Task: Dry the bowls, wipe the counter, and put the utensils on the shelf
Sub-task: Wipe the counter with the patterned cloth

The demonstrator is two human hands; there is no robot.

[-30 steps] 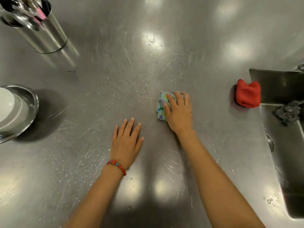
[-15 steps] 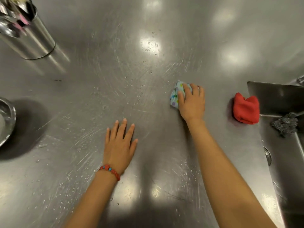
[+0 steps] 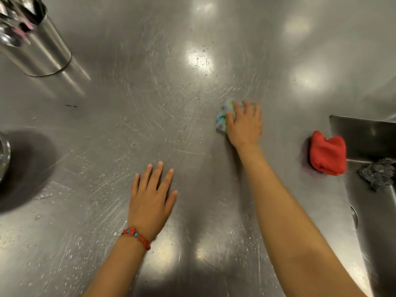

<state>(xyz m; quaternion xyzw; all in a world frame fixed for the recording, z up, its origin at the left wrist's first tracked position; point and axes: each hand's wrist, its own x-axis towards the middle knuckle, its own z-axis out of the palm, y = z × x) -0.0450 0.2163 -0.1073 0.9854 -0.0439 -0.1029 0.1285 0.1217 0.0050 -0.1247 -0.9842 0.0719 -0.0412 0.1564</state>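
The right hand (image 3: 244,125), pressed down on the patterned cloth (image 3: 221,118), has swept it farther up and rightward across the wet tabletop (image 3: 150,93); wiping is under way. The left hand (image 3: 151,200) stays flat, open, bracing. Droplets remain to the left; the red rag (image 3: 327,153) and sink (image 3: 368,136) edge bound the right.

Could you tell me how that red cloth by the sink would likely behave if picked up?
The red cloth sits bunched and creased beside the sink, so it would probably flop and unfold. It looks light. On the droplet-covered counter, it may be damp underneath.
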